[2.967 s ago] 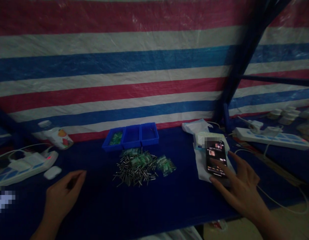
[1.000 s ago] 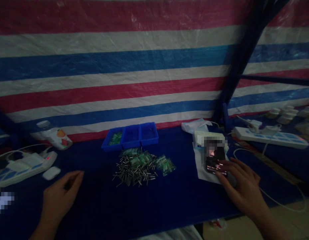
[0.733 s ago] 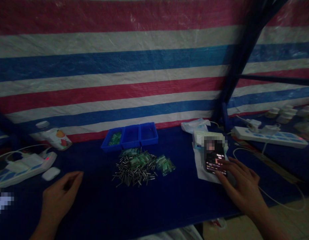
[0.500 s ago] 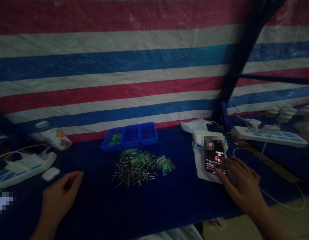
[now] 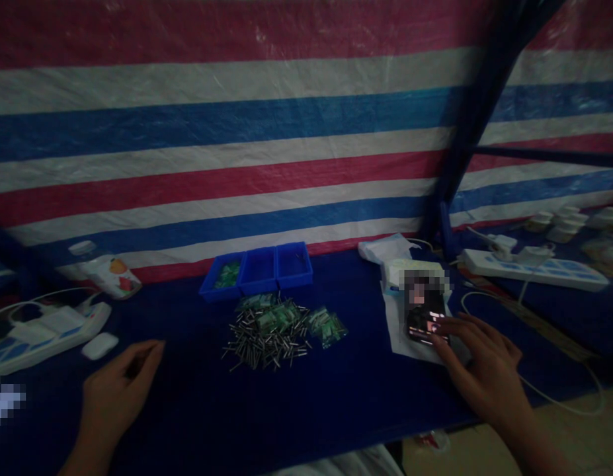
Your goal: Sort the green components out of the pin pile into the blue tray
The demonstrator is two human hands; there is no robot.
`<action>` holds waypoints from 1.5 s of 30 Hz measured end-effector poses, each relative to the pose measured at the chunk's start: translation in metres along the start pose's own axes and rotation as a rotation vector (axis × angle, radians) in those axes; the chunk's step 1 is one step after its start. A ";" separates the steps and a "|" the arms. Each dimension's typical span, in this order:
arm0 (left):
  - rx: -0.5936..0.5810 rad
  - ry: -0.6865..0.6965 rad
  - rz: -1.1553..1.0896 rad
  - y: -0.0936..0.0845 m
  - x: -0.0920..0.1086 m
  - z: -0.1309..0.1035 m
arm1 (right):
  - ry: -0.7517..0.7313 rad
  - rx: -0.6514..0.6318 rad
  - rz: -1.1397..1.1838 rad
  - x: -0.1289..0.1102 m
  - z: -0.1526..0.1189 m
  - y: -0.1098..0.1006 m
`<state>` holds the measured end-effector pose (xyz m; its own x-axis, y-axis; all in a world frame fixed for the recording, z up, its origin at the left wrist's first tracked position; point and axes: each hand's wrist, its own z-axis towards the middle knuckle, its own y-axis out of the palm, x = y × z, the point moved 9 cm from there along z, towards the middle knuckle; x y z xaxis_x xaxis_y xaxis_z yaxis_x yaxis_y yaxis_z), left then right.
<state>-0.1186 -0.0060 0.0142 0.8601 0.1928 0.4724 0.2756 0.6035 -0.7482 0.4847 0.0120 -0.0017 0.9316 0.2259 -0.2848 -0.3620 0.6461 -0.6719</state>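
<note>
On the right, my right hand (image 5: 485, 360) reaches over a smartphone (image 5: 425, 320) with its fingers stretched out, the fingertips at the lower part of the lit screen. The phone lies on a white sheet of paper (image 5: 398, 330) and against a small box (image 5: 393, 272); part of its screen is pixelated. My left hand (image 5: 118, 387) rests on the blue table at the left, thumb and fingers drawn together, with nothing visible in them. Nearest to it is a white rounded case (image 5: 100, 346). Between the hands lies a heap of short metal pins (image 5: 266, 344) with small green-printed plastic packets (image 5: 327, 327).
Behind the heap stand three joined blue bins (image 5: 259, 271), the left one holding green packets. A bottle (image 5: 110, 274) leans at the left behind a power strip (image 5: 53, 334). Another power strip (image 5: 539, 270) with cables lies at the right, beside a blue metal post (image 5: 465, 139).
The picture on the phone screen has changed, and my right fingers have shifted slightly over it. My left hand stays in place.
</note>
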 end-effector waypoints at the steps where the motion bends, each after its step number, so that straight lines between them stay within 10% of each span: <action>1: 0.000 0.001 0.002 0.000 0.000 0.000 | -0.002 0.000 -0.001 0.000 0.000 0.000; 45: -0.007 -0.002 -0.001 0.000 0.000 0.001 | -0.066 0.018 -0.048 -0.005 -0.002 -0.001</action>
<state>-0.1189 -0.0050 0.0145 0.8589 0.1940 0.4739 0.2794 0.5981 -0.7512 0.4803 0.0092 -0.0007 0.9483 0.2416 -0.2059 -0.3165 0.6702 -0.6713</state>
